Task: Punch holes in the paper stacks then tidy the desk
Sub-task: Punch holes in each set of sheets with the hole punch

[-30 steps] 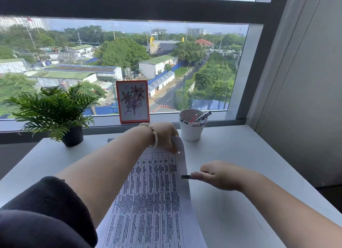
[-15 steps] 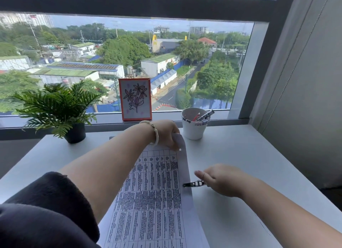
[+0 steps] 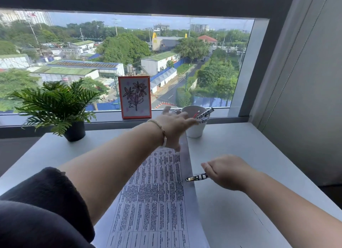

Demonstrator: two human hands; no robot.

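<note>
Hole punch at the right edge of the paper stack, left hand lifting toward the cup.

The right hand grips a small metal hole punch, its head touching the right margin of the printed paper stack about halfway along the sheet. The left hand, fingers spread and holding nothing, hovers over the far end of the paper stack, just in front of the white pen cup beyond it. Whether any holes are cut yet cannot be told; the margin looks unmarked from here. By my judgement the punching is at an early or middle stage, and tidying the white desk is all left. A potted fern and a framed flower drawing stand left of the cup.
</note>
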